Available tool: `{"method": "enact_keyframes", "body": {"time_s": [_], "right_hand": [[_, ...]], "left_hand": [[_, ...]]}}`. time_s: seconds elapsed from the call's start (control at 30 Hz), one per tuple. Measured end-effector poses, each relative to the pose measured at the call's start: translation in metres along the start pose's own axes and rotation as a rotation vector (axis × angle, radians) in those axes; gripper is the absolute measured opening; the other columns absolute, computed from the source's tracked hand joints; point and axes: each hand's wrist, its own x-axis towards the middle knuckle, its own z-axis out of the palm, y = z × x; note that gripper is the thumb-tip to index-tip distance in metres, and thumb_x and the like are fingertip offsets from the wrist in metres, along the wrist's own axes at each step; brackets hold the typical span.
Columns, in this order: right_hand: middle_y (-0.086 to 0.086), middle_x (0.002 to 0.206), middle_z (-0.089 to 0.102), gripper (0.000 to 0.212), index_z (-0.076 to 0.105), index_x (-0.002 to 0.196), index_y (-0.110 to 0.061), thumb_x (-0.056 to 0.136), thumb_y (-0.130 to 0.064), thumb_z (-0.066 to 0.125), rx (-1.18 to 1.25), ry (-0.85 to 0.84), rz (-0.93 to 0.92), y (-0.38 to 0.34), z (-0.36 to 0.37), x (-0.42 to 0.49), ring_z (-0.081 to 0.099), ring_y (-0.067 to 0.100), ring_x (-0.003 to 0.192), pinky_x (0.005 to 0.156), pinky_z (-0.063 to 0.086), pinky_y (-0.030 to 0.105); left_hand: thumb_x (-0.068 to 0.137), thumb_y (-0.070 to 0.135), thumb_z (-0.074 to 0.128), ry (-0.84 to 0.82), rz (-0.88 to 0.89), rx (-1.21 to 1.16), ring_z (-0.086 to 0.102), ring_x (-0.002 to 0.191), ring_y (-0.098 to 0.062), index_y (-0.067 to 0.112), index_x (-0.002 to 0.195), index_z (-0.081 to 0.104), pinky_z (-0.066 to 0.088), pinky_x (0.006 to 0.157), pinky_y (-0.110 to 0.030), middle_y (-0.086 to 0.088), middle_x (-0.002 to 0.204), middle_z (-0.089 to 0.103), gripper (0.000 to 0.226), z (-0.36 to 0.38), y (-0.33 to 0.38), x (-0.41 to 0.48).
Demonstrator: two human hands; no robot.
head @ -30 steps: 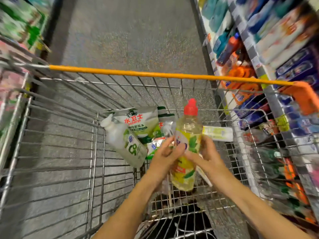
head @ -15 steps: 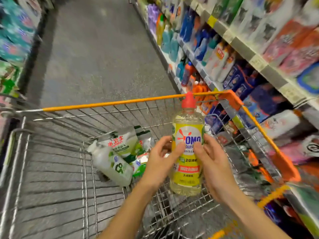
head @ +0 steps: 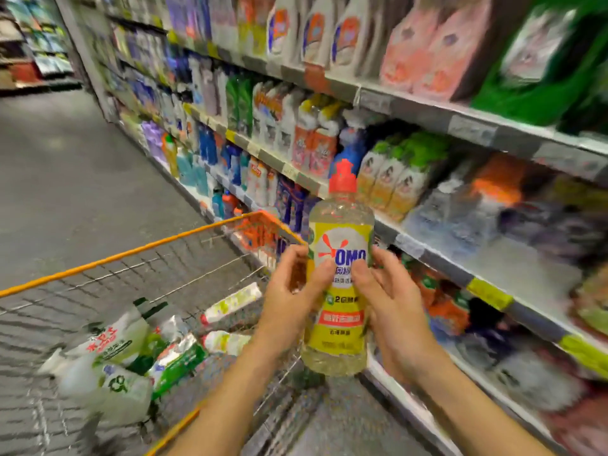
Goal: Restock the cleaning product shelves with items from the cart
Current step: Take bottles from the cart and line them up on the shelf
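The shelves (head: 411, 105) were seen running down the whole right side of the aisle, packed with detergent bottles and refill bags, mostly smeared by blur. The cart (head: 131, 252) was parked just left of them, with pouches (head: 112, 343) and a couple of tubes (head: 230, 304) left lying in its basket.

The key bit: the dish soap bottle (head: 342, 311) was held clear of the cart, about over its shelf-side edge, between basket and shelving. Its long axis was kept upright, with the label turned to the camera. So the shelves lay to the right of it and a little ahead, and the right hand (head: 391, 301) was the nearer one to them.

Both hands were wrapped on it. The left hand (head: 289, 291) was curled round the left side with the thumb laid on the label, and the right hand was curled round the other side the same way, thumb on the front.

The red cap (head: 342, 179) was pointed straight up, so probably no turning would be needed. It could likely just be carried rightward and stood on its base. A paler stretch of the middle shelf looked possibly free, but which slot matched couldn't be made out through the blur.
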Motion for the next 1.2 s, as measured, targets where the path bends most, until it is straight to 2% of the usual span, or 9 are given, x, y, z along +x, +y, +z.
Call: {"method": "enact_keyframes", "body": {"time_s": [0.13,0.2,0.3,0.4,0.6,0.8,0.9,1.0,1.2], "right_hand": [[0.01,0.101,0.073,0.037,0.06,0.11,-0.016,0.075,-0.028,0.067,0.009,0.139,-0.102,-0.067,-0.062,-0.067,0.069,0.021,0.091,0.077,0.058,0.033],[0.006,0.099,0.074,0.034,0.06,0.109,-0.017,0.076,-0.024,0.063,-0.011,0.207,-0.152,-0.099,-0.088,-0.096,0.07,0.018,0.089,0.074,0.058,0.029],[0.003,0.101,0.074,0.037,0.058,0.113,-0.02,0.077,-0.027,0.063,-0.055,0.313,-0.219,-0.138,-0.127,-0.133,0.07,0.017,0.092,0.076,0.057,0.03],[0.001,0.105,0.073,0.041,0.056,0.114,-0.026,0.074,-0.034,0.065,-0.077,0.439,-0.277,-0.172,-0.164,-0.164,0.07,0.019,0.098,0.079,0.057,0.034],[0.004,0.112,0.071,0.046,0.056,0.121,-0.02,0.078,-0.034,0.063,-0.13,0.607,-0.374,-0.222,-0.234,-0.186,0.068,0.023,0.105,0.09,0.054,0.046],[0.006,0.115,0.07,0.081,0.057,0.124,-0.019,0.059,-0.063,0.079,-0.172,0.726,-0.442,-0.253,-0.312,-0.164,0.067,0.023,0.107,0.081,0.057,0.033],[0.003,0.113,0.071,0.075,0.057,0.121,-0.023,0.06,-0.063,0.078,-0.183,0.767,-0.464,-0.272,-0.345,-0.141,0.068,0.02,0.105,0.082,0.058,0.034],[0.0,0.109,0.073,0.043,0.057,0.115,-0.027,0.075,-0.041,0.065,-0.16,0.793,-0.484,-0.294,-0.372,-0.121,0.07,0.016,0.1,0.077,0.058,0.031],[-0.005,0.112,0.071,0.052,0.052,0.127,-0.021,0.078,-0.037,0.059,-0.254,0.845,-0.579,-0.329,-0.42,-0.096,0.068,0.012,0.102,0.074,0.056,0.023]], "left_hand": [[0.073,0.049,0.064,-0.123,0.052,0.015,0.057,0.077,-0.018,0.007,0.092,0.056,0.049,0.069,-0.043,-0.017,0.082,0.063,0.047,0.094,0.027,-0.038],[0.073,0.048,0.064,-0.203,0.051,-0.012,0.058,0.075,-0.013,0.011,0.089,0.056,0.049,0.066,-0.037,-0.009,0.078,0.064,0.041,0.139,0.043,-0.051],[0.074,0.046,0.063,-0.358,0.065,-0.041,0.061,0.072,-0.005,0.011,0.09,0.055,0.05,0.065,-0.02,0.006,0.075,0.066,0.039,0.199,0.064,-0.066],[0.076,0.05,0.063,-0.51,0.063,-0.024,0.065,0.083,-0.016,0.013,0.099,0.058,0.054,0.071,-0.029,-0.002,0.089,0.069,0.044,0.253,0.077,-0.075],[0.078,0.051,0.062,-0.728,0.07,-0.043,0.064,0.085,-0.015,0.016,0.101,0.059,0.054,0.073,-0.033,-0.001,0.091,0.069,0.041,0.355,0.083,-0.07],[0.075,0.05,0.064,-0.885,0.046,-0.096,0.064,0.085,-0.006,0.016,0.105,0.058,0.051,0.074,-0.023,0.007,0.092,0.07,0.045,0.449,0.067,-0.035],[0.081,0.045,0.068,-0.994,0.078,-0.051,0.066,0.095,-0.007,0.021,0.114,0.056,0.052,0.08,-0.022,0.008,0.105,0.07,0.043,0.488,0.063,-0.006],[0.085,0.041,0.069,-1.047,0.117,-0.014,0.064,0.103,-0.007,0.024,0.118,0.055,0.053,0.084,-0.024,0.006,0.113,0.068,0.04,0.524,0.064,0.023],[0.08,0.061,0.058,-0.999,0.32,0.096,0.057,0.111,-0.004,0.029,0.125,0.056,0.051,0.093,-0.034,0.011,0.12,0.06,0.056,0.588,0.063,0.052]]}}
